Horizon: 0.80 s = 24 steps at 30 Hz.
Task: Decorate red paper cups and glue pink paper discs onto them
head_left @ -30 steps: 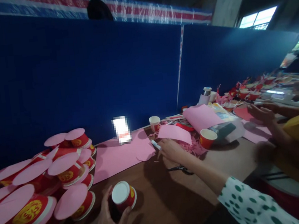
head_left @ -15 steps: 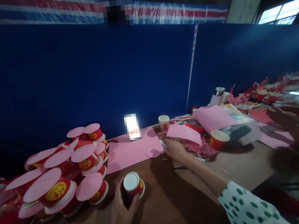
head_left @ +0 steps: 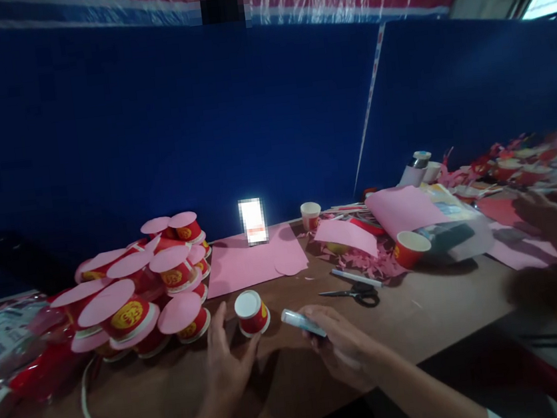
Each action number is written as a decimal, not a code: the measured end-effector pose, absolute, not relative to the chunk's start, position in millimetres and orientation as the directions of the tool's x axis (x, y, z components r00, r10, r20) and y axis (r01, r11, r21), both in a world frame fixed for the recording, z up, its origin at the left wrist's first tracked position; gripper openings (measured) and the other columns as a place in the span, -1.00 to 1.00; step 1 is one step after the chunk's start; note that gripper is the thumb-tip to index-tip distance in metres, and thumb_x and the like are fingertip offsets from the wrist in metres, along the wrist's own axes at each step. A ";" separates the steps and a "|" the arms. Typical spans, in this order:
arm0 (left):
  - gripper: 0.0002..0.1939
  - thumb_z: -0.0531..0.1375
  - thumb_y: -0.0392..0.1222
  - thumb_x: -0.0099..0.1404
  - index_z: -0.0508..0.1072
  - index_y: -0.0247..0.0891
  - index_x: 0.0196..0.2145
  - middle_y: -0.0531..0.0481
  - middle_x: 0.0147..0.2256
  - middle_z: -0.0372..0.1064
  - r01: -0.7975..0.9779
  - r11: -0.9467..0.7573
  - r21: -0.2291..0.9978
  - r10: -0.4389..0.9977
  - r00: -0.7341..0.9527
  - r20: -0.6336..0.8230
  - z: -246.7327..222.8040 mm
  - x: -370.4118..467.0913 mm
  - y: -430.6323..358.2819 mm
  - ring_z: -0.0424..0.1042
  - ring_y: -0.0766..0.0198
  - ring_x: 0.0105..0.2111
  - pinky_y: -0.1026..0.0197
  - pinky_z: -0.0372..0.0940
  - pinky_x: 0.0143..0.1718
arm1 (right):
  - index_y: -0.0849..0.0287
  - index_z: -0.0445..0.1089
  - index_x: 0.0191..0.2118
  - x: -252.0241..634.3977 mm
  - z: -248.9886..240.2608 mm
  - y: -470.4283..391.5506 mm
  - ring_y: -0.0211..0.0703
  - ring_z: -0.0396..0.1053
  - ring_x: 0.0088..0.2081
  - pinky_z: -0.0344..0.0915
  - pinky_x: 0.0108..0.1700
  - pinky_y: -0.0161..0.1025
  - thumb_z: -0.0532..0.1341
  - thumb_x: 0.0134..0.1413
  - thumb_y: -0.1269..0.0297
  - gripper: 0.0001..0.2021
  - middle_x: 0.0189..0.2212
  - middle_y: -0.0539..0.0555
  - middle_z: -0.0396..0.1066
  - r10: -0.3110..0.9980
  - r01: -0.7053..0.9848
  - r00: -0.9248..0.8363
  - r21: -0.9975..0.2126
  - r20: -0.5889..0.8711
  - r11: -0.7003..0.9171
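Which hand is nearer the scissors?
Right. The right hand, gripping a pale tube, is just on the near side of the scissors; the left hand is farther off, beside an upturned cup.

Near cup [head_left: 253, 312]: red, marked in yellow, white on top. Left cups [head_left: 128, 316]: red, printed in yellow, topped by pink discs [head_left: 107, 302]. Table [head_left: 299, 388]: brown. Far partition [head_left: 173, 127]: dark blue, edged by a band [head_left: 325, 1] striped red, white and blue.

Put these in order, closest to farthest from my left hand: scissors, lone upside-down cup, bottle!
1. Upside-down cup: just beside the left hand.
2. Scissors: off to the cup's right.
3. Bottle: farther right, by the blue wall.
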<state>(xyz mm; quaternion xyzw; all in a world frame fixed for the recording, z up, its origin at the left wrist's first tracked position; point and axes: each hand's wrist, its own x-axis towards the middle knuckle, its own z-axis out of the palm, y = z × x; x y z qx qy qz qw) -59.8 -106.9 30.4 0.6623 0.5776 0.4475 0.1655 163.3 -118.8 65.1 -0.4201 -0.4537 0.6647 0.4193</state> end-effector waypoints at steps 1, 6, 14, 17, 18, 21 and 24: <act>-0.30 0.19 -0.10 0.14 0.02 -0.21 0.19 -0.23 0.16 0.06 0.676 -0.302 0.672 0.882 -0.070 0.467 37.0 -58.6 -114.8 0.08 -0.02 0.16 -0.07 0.06 0.14 | 0.23 0.32 -0.42 161.3 64.4 -120.6 -0.36 0.11 -0.57 0.03 -0.52 -0.40 0.07 0.12 0.03 -0.66 -0.57 -0.04 0.22 0.937 -0.186 -0.307 -0.955 -0.168 -0.232; -0.39 0.15 -0.16 0.17 0.07 -0.22 0.15 -0.21 0.06 0.21 0.737 -0.585 0.338 0.757 0.347 0.553 73.8 -48.4 -141.4 0.17 0.06 0.10 0.01 0.15 0.09 | 0.22 0.29 -0.46 152.7 73.8 -131.9 -0.37 0.07 -0.57 0.01 -0.51 -0.42 0.16 0.07 0.11 -0.74 -0.62 -0.11 0.15 0.919 -0.099 -0.360 -0.973 -0.161 -0.209; -0.87 0.15 -0.25 0.13 0.38 -0.22 -0.30 0.08 -0.44 0.38 0.637 -0.769 -0.044 0.578 0.724 0.377 81.2 -45.6 -152.1 0.35 0.23 -0.35 -0.12 -0.04 0.14 | 0.19 0.45 -0.29 157.0 118.8 -156.4 -0.26 0.31 -0.40 0.16 -0.34 -0.39 0.12 0.11 0.28 -0.82 -0.40 -0.01 0.46 0.809 0.436 -0.584 -0.867 -0.069 0.241; -0.94 0.11 -0.24 0.16 0.34 -0.22 -0.46 0.10 -0.55 0.30 0.629 -0.771 -0.102 0.542 0.731 0.414 75.1 -47.1 -162.0 0.29 0.26 -0.46 -0.10 -0.03 0.13 | 0.15 0.44 -0.25 156.9 129.1 -166.1 -0.23 0.38 -0.36 0.19 -0.31 -0.39 0.10 0.12 0.26 -0.81 -0.34 0.02 0.49 0.784 0.525 -0.612 -0.794 -0.103 0.305; -0.90 0.10 -0.22 0.17 0.33 -0.22 -0.49 0.10 -0.57 0.28 0.628 -0.770 -0.111 0.535 0.731 0.423 74.8 -48.2 -165.2 0.27 0.26 -0.48 -0.09 -0.04 0.14 | 0.13 0.44 -0.23 156.4 130.8 -169.0 -0.22 0.39 -0.35 0.20 -0.30 -0.40 0.10 0.12 0.26 -0.81 -0.33 0.02 0.50 0.776 0.544 -0.621 -0.771 -0.106 0.330; -0.87 0.07 -0.22 0.18 0.32 -0.20 -0.51 0.12 -0.59 0.26 0.608 -0.785 -0.122 0.508 0.744 0.433 78.7 -52.3 -172.3 0.24 0.28 -0.51 -0.06 -0.11 0.17 | 0.08 0.41 -0.17 153.2 126.9 -175.7 -0.22 0.42 -0.35 0.21 -0.33 -0.42 0.11 0.11 0.20 -0.79 -0.32 -0.01 0.51 0.747 0.581 -0.658 -0.695 -0.094 0.424; -0.75 -0.03 -0.37 0.20 0.27 -0.19 -0.59 0.15 -0.67 0.18 0.566 -0.802 -0.189 0.421 0.762 0.492 86.3 -54.2 -176.9 0.16 0.32 -0.59 -0.03 -0.15 0.19 | 0.04 0.40 -0.16 146.7 107.9 -177.8 -0.23 0.43 -0.39 0.21 -0.40 -0.42 0.12 0.11 0.10 -0.76 -0.34 -0.04 0.52 0.702 0.569 -0.711 -0.612 -0.030 0.550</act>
